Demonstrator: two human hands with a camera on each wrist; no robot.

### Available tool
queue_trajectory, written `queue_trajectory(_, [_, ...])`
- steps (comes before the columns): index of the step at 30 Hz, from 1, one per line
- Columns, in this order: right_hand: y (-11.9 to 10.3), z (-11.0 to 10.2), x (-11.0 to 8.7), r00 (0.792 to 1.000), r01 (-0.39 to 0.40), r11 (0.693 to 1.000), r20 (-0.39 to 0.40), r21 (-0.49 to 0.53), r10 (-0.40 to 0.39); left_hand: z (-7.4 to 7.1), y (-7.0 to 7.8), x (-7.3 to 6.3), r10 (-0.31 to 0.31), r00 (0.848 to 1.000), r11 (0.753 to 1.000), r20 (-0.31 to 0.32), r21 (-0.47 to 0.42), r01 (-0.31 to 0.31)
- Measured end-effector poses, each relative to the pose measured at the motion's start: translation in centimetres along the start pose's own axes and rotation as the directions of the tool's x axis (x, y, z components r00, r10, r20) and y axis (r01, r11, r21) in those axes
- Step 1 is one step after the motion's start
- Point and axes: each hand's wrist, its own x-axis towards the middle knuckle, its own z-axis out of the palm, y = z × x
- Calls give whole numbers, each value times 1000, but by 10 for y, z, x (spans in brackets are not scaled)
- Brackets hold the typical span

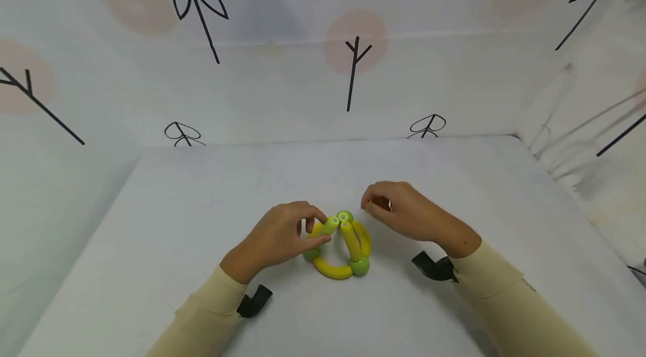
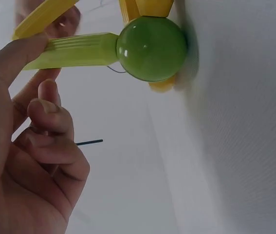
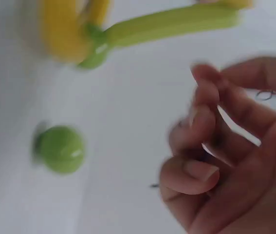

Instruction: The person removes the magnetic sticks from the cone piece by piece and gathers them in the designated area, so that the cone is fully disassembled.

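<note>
left hand (image 1: pixel 282 235) pinches green stick (image 2: pixel 82 50), right hand (image 1: pixel 406 212) loosely curled — separate ball (image 3: pixel 62 149) only in right wrist view

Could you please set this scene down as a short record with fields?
Base: yellow curved pieces joined with green balls
Uprights: include a light-green stick and a yellow stick, tilted inward
Left hand: pinches the light-green stick
Right hand: raised to the right, grip empty
Surface: white tabletop
Sleeves: beige
</note>
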Motion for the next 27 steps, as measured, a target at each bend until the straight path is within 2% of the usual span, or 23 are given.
queue_trajectory(3, [-16, -3, -8, 991, 58, 998, 121, 38, -62, -1, -1, 2, -3, 1000, 1000, 25, -24, 3])
queue_trajectory(6, [-24, 5, -9, 978, 83, 997, 191, -3, -81, 1, 0, 3, -23, 998, 999, 59, -46, 25])
queue_trajectory(11, [-29, 17, -7, 979, 104, 994, 179, -18, -99, 2, 3, 1, -61, 994, 997, 95, -43, 65])
queue_trajectory(15, [-30, 15, -14, 978, 96, 995, 185, -2, -94, -2, 4, -1, -55, 994, 998, 91, 34, 53])
queue_trajectory(19, [-29, 11, -24, 976, 70, 997, 206, 13, -71, -8, 6, -3, -71, 993, 992, 94, 109, 61])
queue_trajectory(27, [-24, 10, -44, 974, -17, 999, 227, 27, 11, -24, 7, -17, -117, 986, 976, 115, 197, 92])
